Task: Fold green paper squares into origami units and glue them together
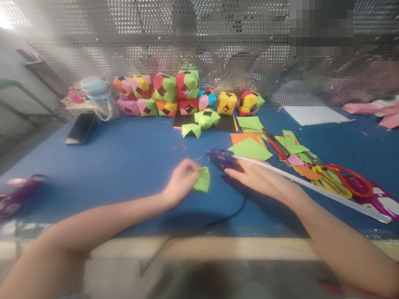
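Near the middle of the blue table, my left hand [183,182] pinches a small folded piece of green paper [203,179]. To its right, my right hand [249,174] is wrapped round the handle of a dark blue hot glue gun [220,157], whose nozzle points left. A long white glue stick [299,177] runs out of the back of the gun, over my right forearm. The gun's black cord [229,216] curves down over the table's front edge. A thin strand, perhaps glue, shows between the nozzle and my left hand.
Several colourful folded-paper balls [165,88] stand stacked along the back. Green folded pieces [207,118] lie before them. Paper sheets [249,149], scissors [349,178] and scraps lie right. A phone [81,128], a cup [99,97] and a purple object [20,195] are left.
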A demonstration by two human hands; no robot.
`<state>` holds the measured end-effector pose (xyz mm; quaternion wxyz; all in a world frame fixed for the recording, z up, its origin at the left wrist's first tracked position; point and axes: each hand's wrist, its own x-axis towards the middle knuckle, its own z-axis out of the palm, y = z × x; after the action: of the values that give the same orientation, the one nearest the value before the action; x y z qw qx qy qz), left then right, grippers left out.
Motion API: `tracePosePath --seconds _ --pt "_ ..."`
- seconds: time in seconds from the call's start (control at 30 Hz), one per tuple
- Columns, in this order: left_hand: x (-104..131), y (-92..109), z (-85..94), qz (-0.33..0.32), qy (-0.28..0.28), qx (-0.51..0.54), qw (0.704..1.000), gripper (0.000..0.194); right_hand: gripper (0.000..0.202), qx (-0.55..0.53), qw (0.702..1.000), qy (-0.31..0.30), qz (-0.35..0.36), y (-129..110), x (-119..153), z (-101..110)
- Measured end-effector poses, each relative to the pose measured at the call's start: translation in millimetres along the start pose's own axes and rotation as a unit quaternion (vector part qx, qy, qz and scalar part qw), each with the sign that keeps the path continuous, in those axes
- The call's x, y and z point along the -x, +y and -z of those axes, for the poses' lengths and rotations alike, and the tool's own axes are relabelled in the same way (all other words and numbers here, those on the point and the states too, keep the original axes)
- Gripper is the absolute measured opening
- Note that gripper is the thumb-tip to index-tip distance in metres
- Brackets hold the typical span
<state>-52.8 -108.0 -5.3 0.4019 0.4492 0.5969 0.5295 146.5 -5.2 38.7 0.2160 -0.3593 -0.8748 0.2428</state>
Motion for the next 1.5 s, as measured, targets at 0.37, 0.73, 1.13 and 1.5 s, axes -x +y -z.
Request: tracePosePath --seconds 0.37,0.73,1.13,1.5 --pt "6.8 14.7 -8.2 0.008 -0.032 -0.013 0.999 0.008 0.023 -0.040 0.999 -0.011 -0.024 13.1 -14.2 -39.1" --pt "28.2 28.5 -7.2 0.016 -0.215 0.065 0.974 0.012 0.025 -0.268 0.962 -0.004 -0.058 -53.3 -36.4 -38.9" --pt "30.1 46.6 38.8 0.079 -0.200 -0.037 0.976 0.010 0.018 -0.306 0.951 0.038 -0.011 -110.9 -121.0 -67.5" --pt "26.1 53.4 163.2 0.174 0.004 -0.133 0.976 0.009 0.025 -0.179 0.984 -0.020 0.004 -139.2 -186.0 -165.1"
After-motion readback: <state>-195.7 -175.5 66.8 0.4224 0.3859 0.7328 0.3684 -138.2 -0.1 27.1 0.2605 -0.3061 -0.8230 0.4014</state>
